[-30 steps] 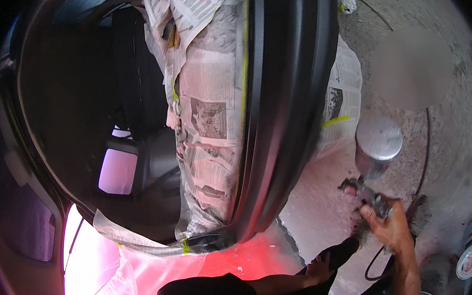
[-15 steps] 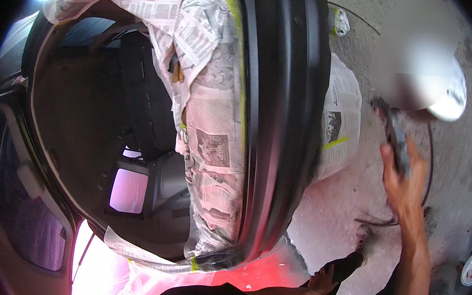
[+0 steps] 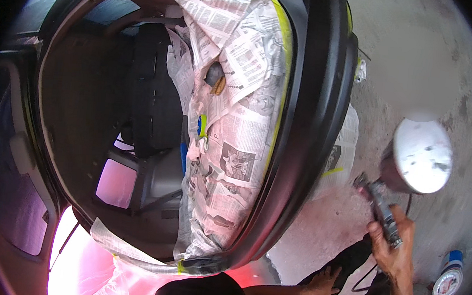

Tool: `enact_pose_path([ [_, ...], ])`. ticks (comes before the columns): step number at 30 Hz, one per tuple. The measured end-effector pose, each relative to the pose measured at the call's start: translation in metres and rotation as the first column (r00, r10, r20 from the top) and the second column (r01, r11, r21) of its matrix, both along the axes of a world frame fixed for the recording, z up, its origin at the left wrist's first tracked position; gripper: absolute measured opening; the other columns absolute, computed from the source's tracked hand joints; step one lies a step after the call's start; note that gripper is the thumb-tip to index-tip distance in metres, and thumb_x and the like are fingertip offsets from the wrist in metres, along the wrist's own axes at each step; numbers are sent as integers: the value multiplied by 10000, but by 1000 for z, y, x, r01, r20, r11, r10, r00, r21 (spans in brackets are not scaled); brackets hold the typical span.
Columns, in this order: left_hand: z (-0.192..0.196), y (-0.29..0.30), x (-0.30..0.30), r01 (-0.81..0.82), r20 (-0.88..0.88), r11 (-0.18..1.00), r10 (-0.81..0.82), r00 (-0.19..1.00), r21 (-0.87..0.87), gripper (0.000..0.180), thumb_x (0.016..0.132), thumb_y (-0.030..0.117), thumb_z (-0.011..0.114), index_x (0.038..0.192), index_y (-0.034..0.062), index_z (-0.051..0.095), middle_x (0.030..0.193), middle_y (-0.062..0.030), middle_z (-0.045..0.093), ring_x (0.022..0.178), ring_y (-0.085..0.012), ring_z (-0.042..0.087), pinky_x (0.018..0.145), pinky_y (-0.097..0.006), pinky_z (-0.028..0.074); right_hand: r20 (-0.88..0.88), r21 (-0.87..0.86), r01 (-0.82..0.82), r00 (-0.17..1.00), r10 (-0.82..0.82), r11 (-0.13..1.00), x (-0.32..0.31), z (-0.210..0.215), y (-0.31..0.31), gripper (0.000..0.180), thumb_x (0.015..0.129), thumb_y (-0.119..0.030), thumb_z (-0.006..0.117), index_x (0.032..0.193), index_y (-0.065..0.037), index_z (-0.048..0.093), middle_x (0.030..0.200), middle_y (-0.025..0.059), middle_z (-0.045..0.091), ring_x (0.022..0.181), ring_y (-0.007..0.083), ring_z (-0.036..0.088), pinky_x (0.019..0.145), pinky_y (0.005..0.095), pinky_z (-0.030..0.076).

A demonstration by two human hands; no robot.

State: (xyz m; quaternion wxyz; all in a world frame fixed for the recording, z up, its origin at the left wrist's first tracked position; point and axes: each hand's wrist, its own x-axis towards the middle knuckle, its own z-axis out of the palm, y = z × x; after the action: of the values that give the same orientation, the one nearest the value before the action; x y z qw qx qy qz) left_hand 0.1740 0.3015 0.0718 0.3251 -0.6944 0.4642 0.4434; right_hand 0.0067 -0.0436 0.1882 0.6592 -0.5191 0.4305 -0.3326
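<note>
My right hand is wrapped around the handle of a spray gun. Above the hand is a large round cup with a white, stained top, apparently attached to the gun. To the left stands a car's dark bumper, apart from the gun. My left hand lies with fingers spread on my dark trouser leg and holds nothing. Newspaper edged with yellow tape covers the car's opening beside the bumper.
Through the opening shows the dark car interior. A blue and white can stands on the concrete floor at right, and a hose runs near my leg. More newspaper hangs beyond the bumper. A red-lit surface lies below.
My right hand and the spray gun have come lower and nearer, and the cup's top now faces me. The car appears shifted right in view. My left hand stays on my leg.
</note>
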Motion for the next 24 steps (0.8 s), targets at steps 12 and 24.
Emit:
enact_pose_path([
  [12,-18,-79,31,-106,-17,989,108,994,105,806,892,399,649,1543,151,244,1483,-312,333,1262,-498,456,980,-583,432,6,250,-238,970,244,938,33,82,-2,472,821,-376,772,1007,29,616,717,136,610,664,265,591,633,383,474],
  [24,-48,-128,38,-130,15,979,134,991,-158,646,907,353,582,1492,195,360,1416,-303,399,1141,-504,535,876,-575,479,-295,37,91,953,-76,995,66,120,-131,305,969,-302,618,925,-2,589,648,-9,507,572,74,426,496,284,350],
])
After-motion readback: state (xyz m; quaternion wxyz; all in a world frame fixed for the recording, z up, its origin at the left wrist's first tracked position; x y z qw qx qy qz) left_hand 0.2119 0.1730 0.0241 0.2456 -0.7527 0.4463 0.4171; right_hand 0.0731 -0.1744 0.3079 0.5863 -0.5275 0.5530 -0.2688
